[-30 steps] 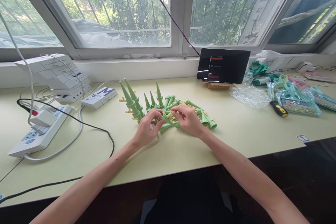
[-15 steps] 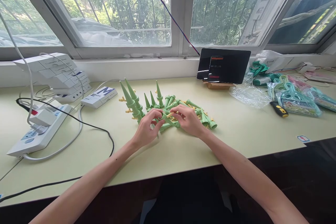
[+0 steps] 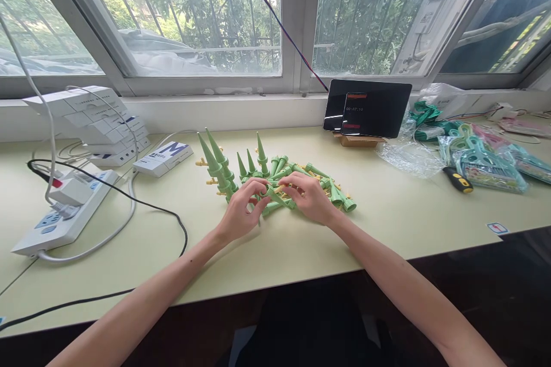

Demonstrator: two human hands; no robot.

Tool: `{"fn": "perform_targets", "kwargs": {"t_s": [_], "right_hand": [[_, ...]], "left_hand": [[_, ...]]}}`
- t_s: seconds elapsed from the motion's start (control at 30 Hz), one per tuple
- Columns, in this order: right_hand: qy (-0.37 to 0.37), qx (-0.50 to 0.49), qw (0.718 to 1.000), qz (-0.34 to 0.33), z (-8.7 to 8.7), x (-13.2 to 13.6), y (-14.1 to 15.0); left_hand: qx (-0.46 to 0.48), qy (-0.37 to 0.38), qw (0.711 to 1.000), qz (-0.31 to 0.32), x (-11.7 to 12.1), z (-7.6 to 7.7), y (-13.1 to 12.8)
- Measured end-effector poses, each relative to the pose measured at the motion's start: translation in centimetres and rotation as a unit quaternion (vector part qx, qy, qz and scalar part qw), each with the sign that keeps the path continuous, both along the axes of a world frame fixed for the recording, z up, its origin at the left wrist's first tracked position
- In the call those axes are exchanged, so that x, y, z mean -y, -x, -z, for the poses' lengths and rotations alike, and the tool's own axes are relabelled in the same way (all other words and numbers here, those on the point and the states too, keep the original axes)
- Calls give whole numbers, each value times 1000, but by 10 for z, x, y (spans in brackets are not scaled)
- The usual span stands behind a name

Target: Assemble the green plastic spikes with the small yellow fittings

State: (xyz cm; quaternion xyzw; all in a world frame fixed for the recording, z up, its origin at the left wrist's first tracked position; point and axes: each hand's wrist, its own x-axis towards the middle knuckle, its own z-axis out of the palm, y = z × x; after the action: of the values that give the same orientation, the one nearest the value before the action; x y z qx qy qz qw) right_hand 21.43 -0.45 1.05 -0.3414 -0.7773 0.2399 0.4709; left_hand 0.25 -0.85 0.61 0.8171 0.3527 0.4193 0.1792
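Barely moved — L hand (image 3: 243, 206) gripping green cone (image 3: 279, 199), R hand (image 3: 310, 198) yellow pc (image 3: 278, 189), part-hidden

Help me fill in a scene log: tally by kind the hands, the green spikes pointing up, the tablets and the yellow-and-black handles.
Hands (left hand, right hand): 2
Green spikes pointing up: 5
Tablet: 1
Yellow-and-black handle: 1
Total: 9
The tangled heap is left out.

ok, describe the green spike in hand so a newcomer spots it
Find the pale table under the window, then the cluster of green spikes mid-table. At its near side, the left hand pinches one green spike, next to the yellow piece in the right hand. Only this spike is held; neighbours stand or lie.
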Motion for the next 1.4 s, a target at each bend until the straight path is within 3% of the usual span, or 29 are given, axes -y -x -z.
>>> {"fn": "perform_targets", "kwargs": {"t_s": [0.63,1.0,1.4], "right_hand": [[-11,30,999,20,2,-2,1],[12,14,1000,3,1,0,0],[19,37,999,17,1,0,0]], "left_hand": [[-4,-11,999,35,1,-1,0],[-2,-1,1000,2,-1,0,-1],[-16,-33,999,29,1,-1,0]]}}
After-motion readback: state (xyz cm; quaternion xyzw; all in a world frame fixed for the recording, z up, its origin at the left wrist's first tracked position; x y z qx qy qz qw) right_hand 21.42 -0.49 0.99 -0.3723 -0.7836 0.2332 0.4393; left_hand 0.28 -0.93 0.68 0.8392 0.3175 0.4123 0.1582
